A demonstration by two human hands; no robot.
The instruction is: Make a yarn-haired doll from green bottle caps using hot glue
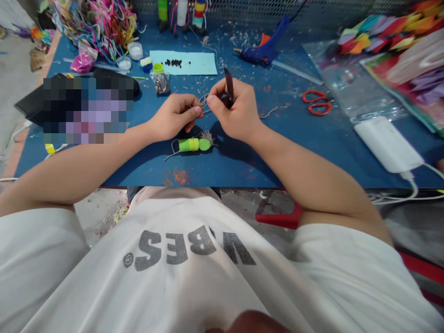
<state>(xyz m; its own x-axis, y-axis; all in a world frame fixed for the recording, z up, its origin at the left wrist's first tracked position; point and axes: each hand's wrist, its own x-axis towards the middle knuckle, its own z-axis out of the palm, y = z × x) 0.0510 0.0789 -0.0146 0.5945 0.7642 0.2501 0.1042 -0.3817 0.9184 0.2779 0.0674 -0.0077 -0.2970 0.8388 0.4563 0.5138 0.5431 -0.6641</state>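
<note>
Between my two hands runs a thin grey string (204, 102), looped above the table. My left hand (176, 115) pinches one part of it between thumb and fingers. My right hand (237, 108) pinches it too, and a narrow, flat, dark-brown tool (229, 83) sticks up from the same grip; its lower end is hidden by the fingers. Just below the hands a small green and yellow figure (189, 145) lies on its side, with grey fringe at its right end and a grey string loop at its left. Neither hand touches it.
Black beads (173, 63) lie on a light-blue paper (201, 64), near a small bag of dark bits (161, 84). Further back is a blue glue gun (265, 51). Red-handled scissors (317, 102) and a white power bank (388, 143) lie right; tangled yarn (100, 27) fills the back left.
</note>
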